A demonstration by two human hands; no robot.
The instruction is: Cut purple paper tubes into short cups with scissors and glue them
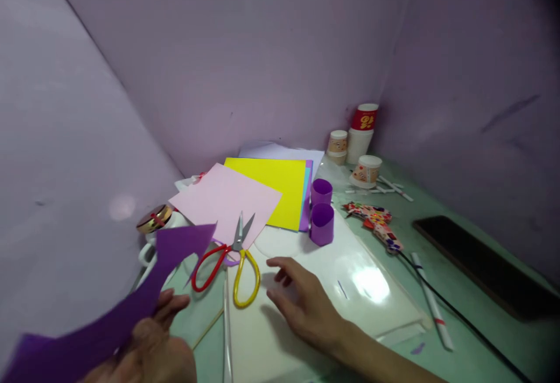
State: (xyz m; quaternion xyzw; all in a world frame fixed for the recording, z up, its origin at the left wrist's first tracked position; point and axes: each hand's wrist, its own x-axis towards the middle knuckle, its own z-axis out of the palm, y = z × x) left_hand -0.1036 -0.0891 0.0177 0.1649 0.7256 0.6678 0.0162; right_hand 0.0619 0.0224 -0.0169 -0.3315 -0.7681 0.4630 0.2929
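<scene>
My left hand (151, 342), at the lower left, grips a cut piece of purple paper (135, 313) with a curved edge and a pointed corner. Above the white board (315, 313), my right hand (301, 301) is empty, its thumb and fingers parted. Just beyond it lie scissors (237, 246) with one red and one yellow handle, blades spread and pointing away. Their blades rest over a pink paper sheet (223, 196). Two purple paper tubes (322, 225) stand at the board's far right part.
Yellow paper (280, 185) and other sheets are stacked at the back. Paper cups (366, 170) stand in the far right corner. On the right lie a glue gun (376, 225) with a cord, a white marker (433, 304) and a dark phone (481, 263). A white mug (149, 252) stands left.
</scene>
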